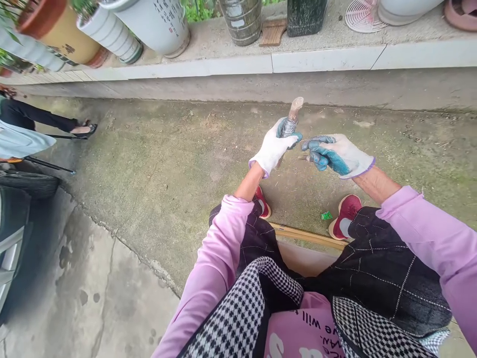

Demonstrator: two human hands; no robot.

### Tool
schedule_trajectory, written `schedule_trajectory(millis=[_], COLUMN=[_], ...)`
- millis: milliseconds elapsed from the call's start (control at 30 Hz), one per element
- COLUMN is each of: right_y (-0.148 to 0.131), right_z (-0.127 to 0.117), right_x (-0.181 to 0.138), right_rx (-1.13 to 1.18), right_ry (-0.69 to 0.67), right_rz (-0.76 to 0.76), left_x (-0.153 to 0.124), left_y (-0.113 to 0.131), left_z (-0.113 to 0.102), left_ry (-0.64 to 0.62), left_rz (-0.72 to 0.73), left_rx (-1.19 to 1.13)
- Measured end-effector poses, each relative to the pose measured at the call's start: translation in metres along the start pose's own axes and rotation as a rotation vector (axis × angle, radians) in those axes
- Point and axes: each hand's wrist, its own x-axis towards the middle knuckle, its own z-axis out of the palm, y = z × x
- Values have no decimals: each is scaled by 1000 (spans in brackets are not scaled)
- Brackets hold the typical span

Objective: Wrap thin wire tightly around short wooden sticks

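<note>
My left hand (274,147), in a white and teal work glove, is closed around a short wooden stick (292,115) whose middle is wound with grey wire or thread; the stick's pale end points up and away. My right hand (337,154), gloved the same way, hovers just right of it with its fingers curled toward the left hand, pinching something thin I cannot make out. Both hands are held out above my knees and red shoes (345,215).
Mossy concrete ground lies below. A raised kerb (261,63) with plant pots (156,22), a jug and a white fan guard runs along the back. Another person's legs (44,122) reach in at left. A dark vehicle tyre (28,184) is at the left edge. Bamboo strips (309,235) cross under my knees.
</note>
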Motion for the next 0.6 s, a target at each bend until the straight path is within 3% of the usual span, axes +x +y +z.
schedule_trajectory(millis=[133, 267, 467, 600], right_y=[-6, -8, -7, -2], right_z=[-23, -39, -59, -65], right_x=[7, 12, 19, 26], right_rx=[-204, -437, -691, -695], right_ry=[132, 272, 324, 275], right_rz=[-9, -25, -54, -83], left_x=[-4, -11, -17, -21], left_y=[-2, -7, -7, -8], left_z=[-2, -3, -1, 3], left_ry=[-97, -273, -456, -431], left_rz=[-33, -6, 159, 218], left_rx=[-19, 76, 625, 937])
